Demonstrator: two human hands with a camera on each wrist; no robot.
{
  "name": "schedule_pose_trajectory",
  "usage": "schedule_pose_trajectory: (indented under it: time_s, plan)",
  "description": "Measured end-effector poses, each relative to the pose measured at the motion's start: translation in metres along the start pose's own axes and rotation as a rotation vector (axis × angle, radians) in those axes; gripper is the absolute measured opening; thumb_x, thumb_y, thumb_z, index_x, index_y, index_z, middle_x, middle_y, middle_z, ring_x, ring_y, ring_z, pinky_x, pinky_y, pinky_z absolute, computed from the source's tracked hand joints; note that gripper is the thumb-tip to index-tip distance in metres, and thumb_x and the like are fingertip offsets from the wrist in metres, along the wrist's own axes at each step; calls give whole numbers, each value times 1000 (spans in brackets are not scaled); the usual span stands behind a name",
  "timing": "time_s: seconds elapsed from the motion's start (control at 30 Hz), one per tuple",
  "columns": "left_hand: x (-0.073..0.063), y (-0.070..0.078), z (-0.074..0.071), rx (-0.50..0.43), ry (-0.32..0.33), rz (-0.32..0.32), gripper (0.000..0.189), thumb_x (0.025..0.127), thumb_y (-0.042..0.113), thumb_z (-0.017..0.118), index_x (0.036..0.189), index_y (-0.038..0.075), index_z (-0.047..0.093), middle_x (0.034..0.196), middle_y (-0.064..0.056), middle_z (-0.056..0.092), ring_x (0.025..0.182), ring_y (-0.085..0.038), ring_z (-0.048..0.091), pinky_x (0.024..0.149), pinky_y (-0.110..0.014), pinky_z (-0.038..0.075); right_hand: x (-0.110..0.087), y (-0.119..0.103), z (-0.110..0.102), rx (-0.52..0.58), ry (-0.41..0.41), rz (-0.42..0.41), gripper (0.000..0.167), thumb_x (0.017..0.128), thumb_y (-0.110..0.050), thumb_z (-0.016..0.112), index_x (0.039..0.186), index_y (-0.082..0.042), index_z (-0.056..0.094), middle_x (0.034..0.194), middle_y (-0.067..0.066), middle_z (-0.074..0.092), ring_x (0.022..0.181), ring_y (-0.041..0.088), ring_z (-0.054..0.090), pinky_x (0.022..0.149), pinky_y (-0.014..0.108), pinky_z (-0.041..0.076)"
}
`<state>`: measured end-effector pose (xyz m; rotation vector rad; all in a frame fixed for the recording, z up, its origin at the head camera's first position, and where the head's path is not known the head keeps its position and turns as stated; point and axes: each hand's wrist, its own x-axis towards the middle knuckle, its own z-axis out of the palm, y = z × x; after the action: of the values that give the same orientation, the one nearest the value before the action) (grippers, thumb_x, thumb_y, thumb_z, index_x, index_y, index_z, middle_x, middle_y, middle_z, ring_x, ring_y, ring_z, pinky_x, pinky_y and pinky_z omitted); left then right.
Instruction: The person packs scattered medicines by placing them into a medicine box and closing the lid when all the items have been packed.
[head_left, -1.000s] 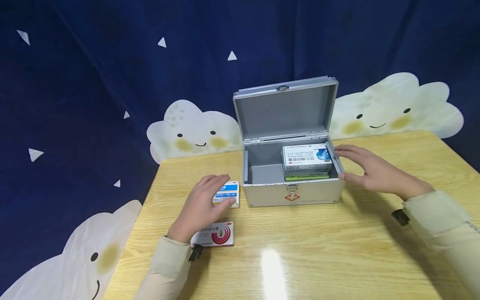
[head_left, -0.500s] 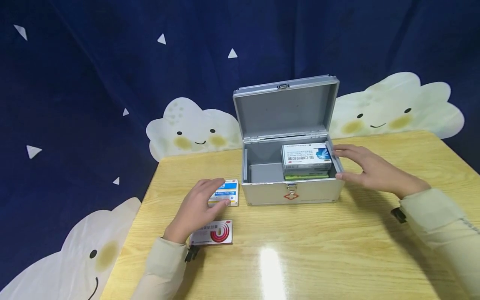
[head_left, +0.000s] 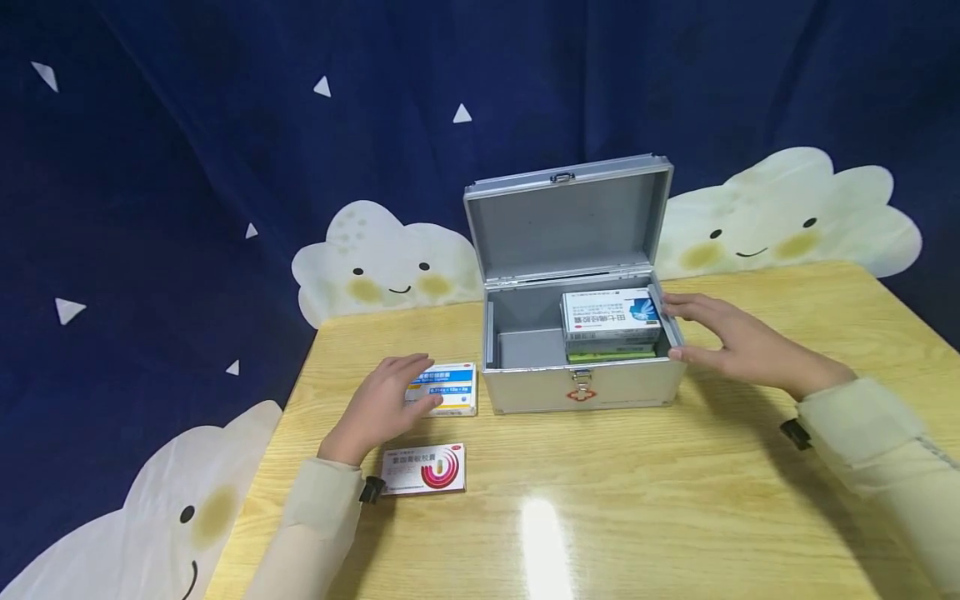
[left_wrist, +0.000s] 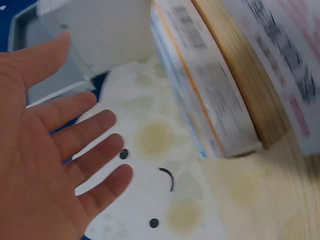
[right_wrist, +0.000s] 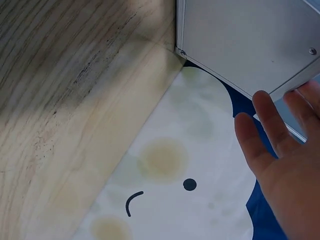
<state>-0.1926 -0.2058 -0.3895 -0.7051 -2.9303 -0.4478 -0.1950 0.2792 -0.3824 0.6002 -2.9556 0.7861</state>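
Note:
An aluminium first-aid case (head_left: 525,393) stands on the table with its lid raised. Inside, on the right, lies a stack of medicine boxes (head_left: 609,312), a white and blue one on top. My right hand (head_left: 731,343) is at the case's right rim, fingertips along the edge and fingers fairly straight; the right wrist view shows them by the case wall (right_wrist: 240,45). Over the left part of a blue and white medicine box (head_left: 456,388) hovers my left hand (head_left: 378,408), fingers spread and holding nothing. Nearer me lies a white medicine box with red arcs (head_left: 423,468).
The wooden table (head_left: 637,500) ends at a dark blue curtain (head_left: 397,108) printed with smiling clouds and white triangles. A smiling cloud (head_left: 405,258) shows behind the case's left side. The raised lid (head_left: 570,221) stands at the back of the case.
My left hand has drifted left, away from the case, uncovering more of the blue and white box and the red-arc box. My right hand has stayed at the case's right rim.

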Motion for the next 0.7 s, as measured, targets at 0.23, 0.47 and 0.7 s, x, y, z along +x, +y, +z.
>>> schedule_pose_trajectory:
  time_s: [0.23,0.47,0.7]
  plan:
    - [23,-9,15,75,-181,-100,74,82,40,79,143,7,52,149,-12,53,138,-36,47,113,-54,38,0,2,0,-29,-1,-22,71,92,-34,69,151,-7,41,158,17,37,121,38,57,93,62,47]
    - [46,10,12,102,-275,-94,82,80,36,81,149,13,44,157,-9,42,144,-35,39,116,-55,33,1,2,-2,-28,2,-37,71,92,-35,70,151,-7,41,158,16,38,118,36,59,92,58,49]
    - [54,18,12,94,-281,-38,79,81,31,81,150,16,44,157,-7,42,144,-34,40,116,-54,34,2,3,0,-9,-13,-9,71,92,-35,69,151,-8,40,159,16,36,115,35,61,88,58,51]
